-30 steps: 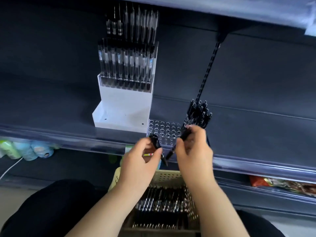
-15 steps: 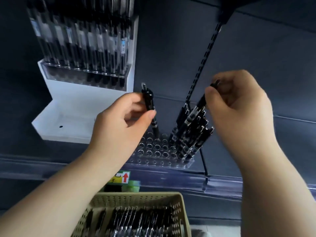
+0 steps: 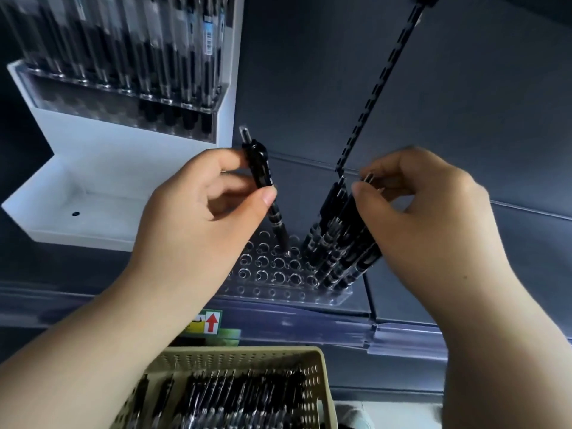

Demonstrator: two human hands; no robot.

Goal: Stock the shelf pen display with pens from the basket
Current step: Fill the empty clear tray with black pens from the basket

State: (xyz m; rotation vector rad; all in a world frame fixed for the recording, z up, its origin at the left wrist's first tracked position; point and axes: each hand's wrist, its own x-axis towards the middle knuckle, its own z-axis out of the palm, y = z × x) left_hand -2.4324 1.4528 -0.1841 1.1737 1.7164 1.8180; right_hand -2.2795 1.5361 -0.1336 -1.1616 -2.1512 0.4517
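Left hand (image 3: 198,218): grip clamped on the black pen (image 3: 265,187), with the thumb on the near side of the barrel and the curled fingers behind it.
Black pen: tilted, with the clip end up and leaning left. The tip is down at the mouth of a hole in a rear row of the clear pen holder (image 3: 272,294). Whether the tip has entered the hole cannot be told.
Right hand (image 3: 427,218): grip clamped on the upper end of the outer pen (image 3: 366,180), pinched between thumb and fingertips.
Outer pen: part of the pen cluster (image 3: 337,243), leaning right with the rest.
Pen cluster: black pens seated in the holes at the right end of the clear pen holder.
Clear pen holder: a transparent perforated block on the shelf (image 3: 479,144), at its front edge. The holes in the left and centre rows are unfilled.
Basket (image 3: 322,363): beige and perforated, below the shelf front edge and between the forearms.
Basket pens (image 3: 235,397): black pens lying flat and packed side by side inside the basket.
White display stand (image 3: 123,168): on the shelf, left of the clear pen holder.
Clear-barrel pens (image 3: 154,57): upright in rows in the upper tier of the white display stand.
Slotted strip (image 3: 380,82): a dark strip running from the top right down behind the pen cluster.
Arrow label (image 3: 210,320): yellow and white with a red arrow, below the shelf front rail (image 3: 309,331).
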